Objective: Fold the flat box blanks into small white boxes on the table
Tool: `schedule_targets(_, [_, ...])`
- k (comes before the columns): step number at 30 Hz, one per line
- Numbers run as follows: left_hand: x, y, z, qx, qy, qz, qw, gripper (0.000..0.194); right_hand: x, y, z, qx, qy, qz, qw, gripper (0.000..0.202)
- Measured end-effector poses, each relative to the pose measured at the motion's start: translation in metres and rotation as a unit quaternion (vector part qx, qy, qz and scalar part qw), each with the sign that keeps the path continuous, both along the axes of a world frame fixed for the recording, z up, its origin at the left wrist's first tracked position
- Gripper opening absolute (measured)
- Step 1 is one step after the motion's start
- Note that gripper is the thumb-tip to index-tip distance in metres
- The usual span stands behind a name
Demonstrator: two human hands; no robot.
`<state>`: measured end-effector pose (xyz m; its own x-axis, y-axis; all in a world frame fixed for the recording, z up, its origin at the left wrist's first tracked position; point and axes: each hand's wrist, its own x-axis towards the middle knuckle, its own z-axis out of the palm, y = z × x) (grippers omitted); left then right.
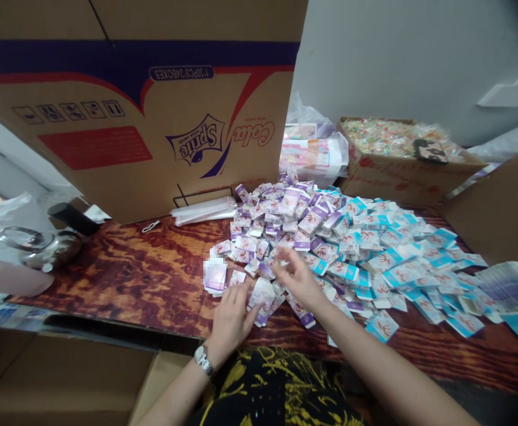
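My left hand [232, 315], with a watch on its wrist, has its thumb and fingers closed around the edge of a small white-and-purple box [263, 296] just above the table. To its right, my right hand [301, 281] reaches to the near side of a pile of purple boxes [314, 219]. Its fingers are bent together in a pinch; whatever is between them is too small to make out. A stack of flat white-and-purple cards [215, 277] lies left of my hands. Blue-and-white boxes [401, 275] cover the right part of the pile.
A large cardboard carton [152, 136] stands at the back left. Clear plastic sleeves [203, 211] lie at its foot. Behind the pile is an open carton [401, 171] of small wrapped pieces. A metal kettle [52, 249] and a pink container [12, 277] stand at the left edge.
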<state>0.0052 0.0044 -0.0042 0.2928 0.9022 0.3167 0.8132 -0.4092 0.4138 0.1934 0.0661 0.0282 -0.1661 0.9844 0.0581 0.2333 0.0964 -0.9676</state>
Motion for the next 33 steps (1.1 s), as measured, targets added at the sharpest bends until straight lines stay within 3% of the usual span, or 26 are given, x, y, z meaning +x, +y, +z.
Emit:
schedule_targets(1, [0.0, -0.001, -0.008, -0.021, 0.031, -0.01, 0.999, 0.045, -0.001, -0.008, -0.008, 0.012, -0.105, 0.05, 0.993, 0.034])
schedule_targets(3, [0.002, -0.004, -0.022, -0.057, 0.08, -0.019, 0.995, 0.049, -0.006, -0.026, -0.027, 0.026, -0.3, 0.115, 0.947, 0.022])
schedule_targets(5, [0.005, -0.005, -0.032, -0.077, 0.113, -0.023, 0.99, 0.053, -0.012, -0.039, -0.042, 0.028, -0.423, 0.113, 0.899, 0.025])
schedule_targets(7, [0.007, -0.005, -0.038, -0.083, 0.13, -0.024, 0.988, 0.056, -0.018, -0.047, -0.052, 0.03, -0.465, 0.096, 0.88, 0.029])
schedule_targets(9, [0.008, -0.005, -0.041, -0.08, 0.133, -0.019, 0.988, 0.058, -0.021, -0.048, -0.057, 0.044, -0.448, 0.073, 0.89, 0.023])
schedule_targets(14, [0.013, -0.007, -0.04, -0.059, 0.099, -0.002, 0.993, 0.067, -0.025, -0.045, -0.053, 0.071, -0.284, -0.031, 0.956, 0.009])
schedule_targets(18, [0.013, -0.006, -0.031, -0.019, 0.033, 0.01, 0.999, 0.062, -0.027, -0.044, -0.037, 0.004, -0.141, -0.01, 0.99, 0.014])
schedule_targets(21, [0.012, -0.005, -0.021, -0.015, -0.041, 0.013, 0.999, 0.052, -0.022, -0.047, -0.024, 0.049, -0.101, 0.015, 0.994, 0.018])
schedule_targets(23, [0.011, -0.004, -0.013, -0.021, -0.083, 0.029, 0.996, 0.051, -0.017, -0.051, -0.017, 0.123, -0.121, 0.004, 0.985, 0.027])
schedule_targets(26, [0.012, -0.005, -0.004, -0.026, -0.124, 0.042, 0.991, 0.056, -0.011, -0.056, -0.011, 0.188, -0.156, 0.017, 0.969, 0.024])
schedule_targets(30, [0.012, -0.005, 0.002, 0.01, -0.123, 0.003, 0.992, 0.042, -0.009, -0.055, -0.007, 0.104, -0.076, 0.075, 0.989, 0.022])
schedule_targets(33, [0.01, -0.005, 0.0, 0.029, -0.092, -0.014, 0.995, 0.033, -0.011, -0.049, -0.005, -0.001, 0.033, 0.042, 0.999, 0.026])
